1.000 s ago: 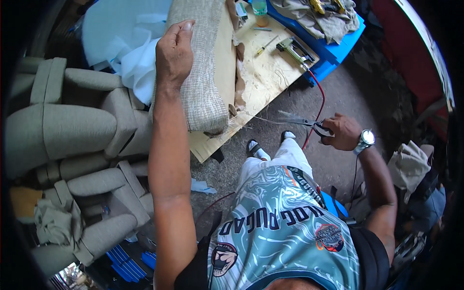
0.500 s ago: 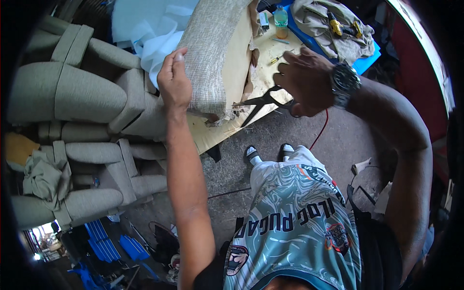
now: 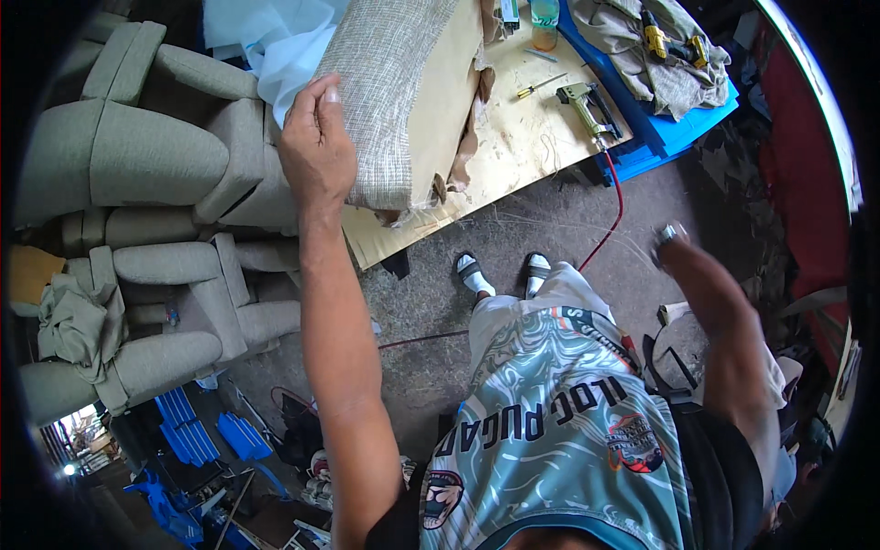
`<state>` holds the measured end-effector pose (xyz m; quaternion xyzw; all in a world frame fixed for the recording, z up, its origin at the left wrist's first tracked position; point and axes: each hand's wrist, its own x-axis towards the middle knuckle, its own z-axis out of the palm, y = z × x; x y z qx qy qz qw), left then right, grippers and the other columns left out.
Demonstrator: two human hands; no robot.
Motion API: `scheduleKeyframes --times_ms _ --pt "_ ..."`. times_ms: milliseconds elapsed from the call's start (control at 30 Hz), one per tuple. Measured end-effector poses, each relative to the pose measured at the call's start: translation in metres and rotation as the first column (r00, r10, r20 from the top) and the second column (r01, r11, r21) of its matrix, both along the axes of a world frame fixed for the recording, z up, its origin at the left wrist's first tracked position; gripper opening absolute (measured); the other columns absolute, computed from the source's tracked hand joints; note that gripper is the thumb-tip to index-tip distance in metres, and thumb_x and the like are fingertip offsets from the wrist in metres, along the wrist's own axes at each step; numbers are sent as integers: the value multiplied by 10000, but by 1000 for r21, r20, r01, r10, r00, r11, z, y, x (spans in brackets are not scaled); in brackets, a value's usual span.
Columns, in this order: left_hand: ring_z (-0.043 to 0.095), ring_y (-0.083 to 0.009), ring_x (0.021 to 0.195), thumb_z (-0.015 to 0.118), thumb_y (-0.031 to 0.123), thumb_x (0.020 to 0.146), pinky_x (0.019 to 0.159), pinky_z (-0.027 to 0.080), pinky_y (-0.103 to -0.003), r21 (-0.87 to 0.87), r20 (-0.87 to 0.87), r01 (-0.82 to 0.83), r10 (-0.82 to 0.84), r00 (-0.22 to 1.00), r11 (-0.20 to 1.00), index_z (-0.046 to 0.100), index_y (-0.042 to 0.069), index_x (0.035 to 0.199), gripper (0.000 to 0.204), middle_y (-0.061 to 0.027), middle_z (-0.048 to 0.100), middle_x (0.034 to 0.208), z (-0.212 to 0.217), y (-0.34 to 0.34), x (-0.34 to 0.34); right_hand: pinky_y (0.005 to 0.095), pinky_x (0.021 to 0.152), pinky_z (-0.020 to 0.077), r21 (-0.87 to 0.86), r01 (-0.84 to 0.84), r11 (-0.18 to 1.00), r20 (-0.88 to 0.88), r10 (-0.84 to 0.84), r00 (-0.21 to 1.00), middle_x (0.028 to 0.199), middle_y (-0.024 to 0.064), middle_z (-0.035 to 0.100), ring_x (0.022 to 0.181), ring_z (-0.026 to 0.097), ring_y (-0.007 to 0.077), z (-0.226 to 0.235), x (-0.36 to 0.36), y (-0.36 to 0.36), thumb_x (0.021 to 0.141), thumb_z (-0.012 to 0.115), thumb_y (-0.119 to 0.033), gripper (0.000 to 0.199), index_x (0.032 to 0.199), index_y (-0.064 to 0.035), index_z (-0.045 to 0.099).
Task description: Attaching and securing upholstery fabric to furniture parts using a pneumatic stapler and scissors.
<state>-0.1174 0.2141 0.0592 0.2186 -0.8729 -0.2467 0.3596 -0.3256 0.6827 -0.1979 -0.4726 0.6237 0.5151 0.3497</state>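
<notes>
My left hand (image 3: 316, 151) is closed with curled fingers at the left edge of an upholstered furniture piece (image 3: 380, 101). Grey-beige woven fabric covers this piece, and a paler panel faces right, with ragged brown material (image 3: 466, 151) along its side. It rests on a wooden board (image 3: 513, 156). Out to the right, away from the board, is my blurred right forearm (image 3: 720, 302) with a watch (image 3: 668, 233) at the wrist. The right hand's fingers cannot be made out. Thin pale threads (image 3: 587, 225) stretch between the fabric corner and the right wrist.
On the board lie a staple gun (image 3: 579, 103) with a red hose (image 3: 612, 211) and a screwdriver (image 3: 539, 86); a bottle (image 3: 544, 23) stands behind. Cloth (image 3: 632, 55) and a yellow-black drill (image 3: 654, 38) are beyond. Grey sofas (image 3: 156, 156) crowd the left.
My right hand has swung from the fabric corner, down and right, off the board. The scissors it held are out of sight. My left hand stays at the upholstered piece; the staple gun is now uncovered.
</notes>
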Motion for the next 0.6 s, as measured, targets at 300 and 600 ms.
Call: scheduleKeyframes --times_ms 300,600 --pt "624 -187 1079 498 83 1010 1001 451 -332 113 -2 65 -65 998 991 675 -26 1110 231 -116 705 1112 1 9 -8 345 609 489 73 997 29 264 -965 9 720 32 647 658 611 158 -54 65 190 820 761 -509 376 789 -140 697" --pt "573 -268 1211 466 48 1019 1063 424 -385 110 91 102 -113 989 989 621 -68 1146 232 -181 670 1174 -12 7 -29 411 712 557 -336 849 409 612 -590 527 865 123 720 749 686 251 -115 17 -12 871 630 -565 534 953 -48 736"
